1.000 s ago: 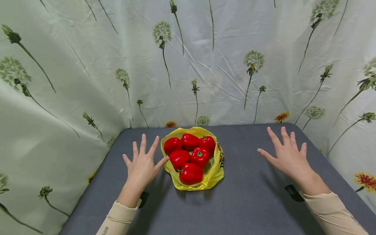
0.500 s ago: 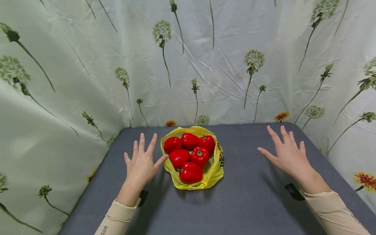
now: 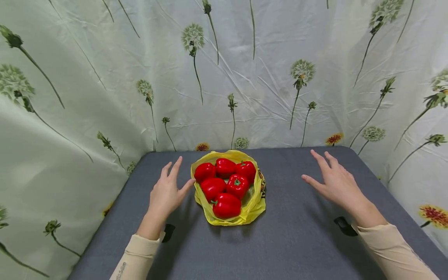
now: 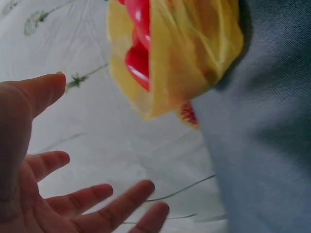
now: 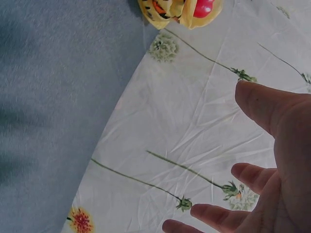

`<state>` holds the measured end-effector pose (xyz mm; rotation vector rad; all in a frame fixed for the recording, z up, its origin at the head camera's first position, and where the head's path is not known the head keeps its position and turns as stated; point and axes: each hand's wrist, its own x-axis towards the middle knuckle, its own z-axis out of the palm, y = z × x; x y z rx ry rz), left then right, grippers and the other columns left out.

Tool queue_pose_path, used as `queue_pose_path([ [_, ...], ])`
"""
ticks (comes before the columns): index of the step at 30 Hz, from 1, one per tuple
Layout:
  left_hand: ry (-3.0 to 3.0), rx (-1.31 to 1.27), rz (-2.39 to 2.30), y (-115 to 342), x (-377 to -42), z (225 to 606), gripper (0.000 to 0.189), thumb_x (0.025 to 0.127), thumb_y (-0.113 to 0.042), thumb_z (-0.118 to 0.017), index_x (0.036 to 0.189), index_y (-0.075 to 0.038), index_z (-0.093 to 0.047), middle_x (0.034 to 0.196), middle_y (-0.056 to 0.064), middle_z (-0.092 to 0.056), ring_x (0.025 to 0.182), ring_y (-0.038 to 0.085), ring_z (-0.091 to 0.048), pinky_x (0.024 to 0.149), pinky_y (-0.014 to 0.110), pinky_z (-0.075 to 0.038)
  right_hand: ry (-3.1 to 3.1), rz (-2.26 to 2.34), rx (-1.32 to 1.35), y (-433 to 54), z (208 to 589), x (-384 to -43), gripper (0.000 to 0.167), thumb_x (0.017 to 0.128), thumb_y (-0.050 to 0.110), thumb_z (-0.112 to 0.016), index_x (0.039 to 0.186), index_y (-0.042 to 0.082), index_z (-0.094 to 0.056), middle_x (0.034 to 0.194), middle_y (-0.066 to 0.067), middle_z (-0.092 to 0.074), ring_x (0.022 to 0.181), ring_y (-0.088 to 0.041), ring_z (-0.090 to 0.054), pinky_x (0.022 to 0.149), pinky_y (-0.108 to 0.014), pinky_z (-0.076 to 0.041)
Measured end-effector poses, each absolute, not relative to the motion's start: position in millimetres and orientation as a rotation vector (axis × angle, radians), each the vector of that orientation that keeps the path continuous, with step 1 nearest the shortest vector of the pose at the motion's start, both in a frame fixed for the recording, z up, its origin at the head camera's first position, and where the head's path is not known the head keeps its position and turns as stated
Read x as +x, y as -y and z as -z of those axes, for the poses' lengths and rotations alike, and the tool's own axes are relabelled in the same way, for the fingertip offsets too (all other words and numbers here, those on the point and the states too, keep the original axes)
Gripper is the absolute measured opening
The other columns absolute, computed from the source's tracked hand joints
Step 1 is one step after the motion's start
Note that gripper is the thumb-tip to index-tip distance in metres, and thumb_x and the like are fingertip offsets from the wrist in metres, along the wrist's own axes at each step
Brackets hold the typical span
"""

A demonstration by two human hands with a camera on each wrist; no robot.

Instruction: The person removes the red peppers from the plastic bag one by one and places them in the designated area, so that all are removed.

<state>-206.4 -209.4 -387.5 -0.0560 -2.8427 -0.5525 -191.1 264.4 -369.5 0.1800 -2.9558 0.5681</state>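
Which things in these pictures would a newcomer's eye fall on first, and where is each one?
First, probably, the six glossy red peppers, bunched in an open yellow bag on the dark grey table. Next, the person's two empty hands above the table: the left hand close to the bag, the right hand farther off on the other side. Behind hangs a pale, flower-printed cloth.

The left hand point(image 3: 163, 197) and right hand point(image 3: 340, 188) have turned palms inward, fingers less spread.
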Motion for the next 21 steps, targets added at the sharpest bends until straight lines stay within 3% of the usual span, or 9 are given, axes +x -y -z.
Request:
queue_pose_path([
  [5,2.799,-0.094,0.775,220.7,-219.0,401.0,0.084,0.102,-0.040,-0.073,0.171,-0.022,-0.029,0.162,0.026,-0.044,0.128,0.047,-0.066,0.100,0.071,-0.052,2.959,-0.637,0.209,-258.8,366.8,-191.0,0.093,0.104,0.050,-0.068,0.174,0.015,-0.017,0.167,-0.043,-0.021,0.141,-0.071,-0.036,0.101,-0.087,-0.033],
  [11,2.705,-0.245,1.082,232.5,-237.5,417.0,0.081,0.101,-0.023,-0.075,0.170,-0.021,-0.033,0.166,0.022,-0.040,0.129,0.046,-0.067,0.099,0.062,-0.057,2.961,-0.733,0.241,-253.9,366.0,-191.8,0.092,0.105,0.046,-0.068,0.174,0.016,-0.016,0.168,-0.042,-0.021,0.143,-0.069,-0.035,0.103,-0.088,-0.029],
  [15,2.670,-0.282,1.244,237.4,-246.8,427.0,0.082,0.101,-0.018,-0.076,0.170,-0.021,-0.032,0.171,0.020,-0.036,0.128,0.045,-0.069,0.099,0.061,-0.058,2.940,-0.785,0.289,-251.1,368.3,-193.1,0.090,0.105,0.043,-0.069,0.173,0.012,-0.019,0.165,-0.042,-0.025,0.122,-0.057,-0.057,0.097,-0.077,-0.042],
  [18,2.649,-0.312,1.339,239.1,-250.4,434.7,0.083,0.101,-0.015,-0.075,0.171,-0.019,-0.030,0.173,0.020,-0.032,0.126,0.044,-0.070,0.103,0.063,-0.055,2.935,-0.802,0.322,-248.5,371.3,-194.3,0.089,0.105,0.040,-0.070,0.171,0.009,-0.021,0.164,-0.040,-0.028,0.110,-0.048,-0.062,0.090,-0.068,-0.049],
  [19,2.642,-0.324,1.366,239.4,-251.1,437.2,0.083,0.101,-0.014,-0.075,0.171,-0.018,-0.030,0.174,0.020,-0.030,0.126,0.044,-0.070,0.105,0.063,-0.054,2.935,-0.809,0.331,-247.5,372.1,-194.9,0.088,0.105,0.040,-0.070,0.171,0.008,-0.021,0.163,-0.040,-0.029,0.108,-0.046,-0.062,0.088,-0.066,-0.049],
  [21,2.629,-0.352,1.424,239.5,-252.9,442.1,0.085,0.101,-0.012,-0.075,0.171,-0.016,-0.028,0.176,0.020,-0.028,0.127,0.045,-0.070,0.109,0.064,-0.051,2.936,-0.821,0.343,-244.9,373.8,-196.2,0.088,0.105,0.039,-0.070,0.171,0.007,-0.022,0.163,-0.039,-0.029,0.118,-0.049,-0.058,0.091,-0.067,-0.050],
])
